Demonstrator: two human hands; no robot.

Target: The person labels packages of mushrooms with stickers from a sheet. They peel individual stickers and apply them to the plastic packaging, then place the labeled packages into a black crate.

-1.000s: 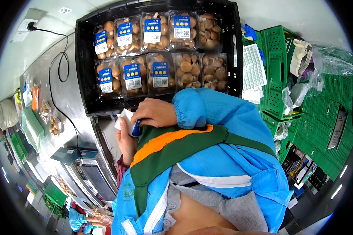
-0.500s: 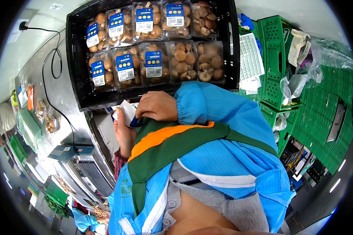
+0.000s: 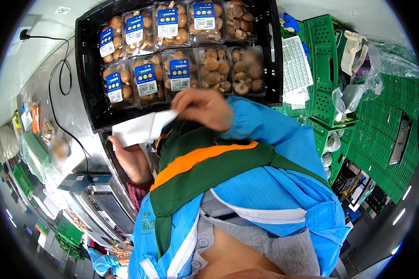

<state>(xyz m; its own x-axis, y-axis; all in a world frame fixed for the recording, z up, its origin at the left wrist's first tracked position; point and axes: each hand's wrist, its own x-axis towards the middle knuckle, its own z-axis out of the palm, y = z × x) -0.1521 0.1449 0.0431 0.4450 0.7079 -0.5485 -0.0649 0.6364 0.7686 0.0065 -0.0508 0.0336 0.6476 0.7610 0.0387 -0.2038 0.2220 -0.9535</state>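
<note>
Head view — left hand (image 3: 132, 162), right hand (image 3: 206, 109) (blurred), white sheet (image 3: 137, 129) held between.

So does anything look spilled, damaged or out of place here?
I see no spill or damage. Three packs toward the black crate's right lack the labels the other seven carry, and crumpled plastic drapes untidily over green crates at right.
</note>
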